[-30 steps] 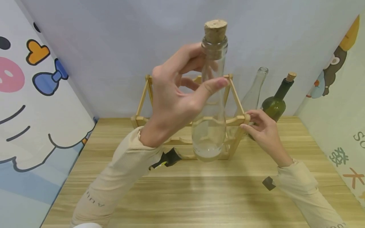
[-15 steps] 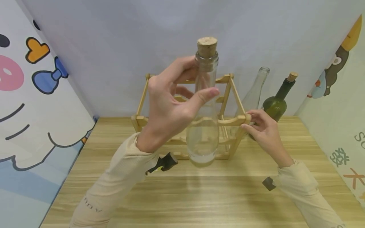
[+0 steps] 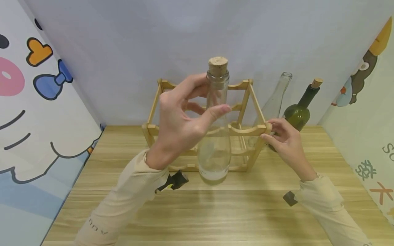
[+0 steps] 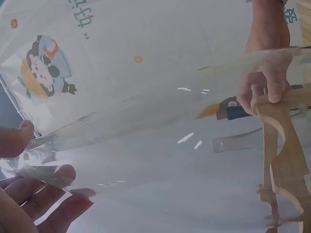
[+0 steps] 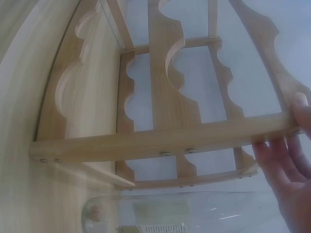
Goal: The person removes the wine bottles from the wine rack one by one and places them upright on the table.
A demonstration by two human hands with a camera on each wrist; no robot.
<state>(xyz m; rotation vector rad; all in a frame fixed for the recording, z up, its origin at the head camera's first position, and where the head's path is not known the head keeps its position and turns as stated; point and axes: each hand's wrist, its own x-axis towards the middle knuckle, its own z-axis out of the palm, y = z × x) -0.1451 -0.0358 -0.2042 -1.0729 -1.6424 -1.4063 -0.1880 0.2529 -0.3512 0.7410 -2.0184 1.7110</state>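
Observation:
A clear glass bottle [image 3: 213, 157], stopped with a cork [image 3: 218, 66], is held upright by its neck in my left hand [image 3: 183, 123]. It overlaps the front of a light wooden bottle rack [image 3: 250, 131] in the head view. My right hand [image 3: 286, 140] pinches the top front right corner of that rack, thumb on the near side. The left wrist view has the bottle [image 4: 141, 145] lying across it, fingers round its narrow end. Scalloped rails of the rack [image 5: 170, 138] fill the right wrist view, where fingers of my right hand [image 5: 289, 177] grip its post.
Right of the rack stand an uncorked clear bottle [image 3: 274, 100] and a green bottle [image 3: 297, 114] with a cork, both close to the back wall [image 3: 123, 51]. The rack rests on a wood-grain table [image 3: 215, 212]. Cartoon-printed side walls flank it.
My left hand has lowered the corked bottle and brought it slightly left, in front of the rack. My right hand stays at the rack's corner.

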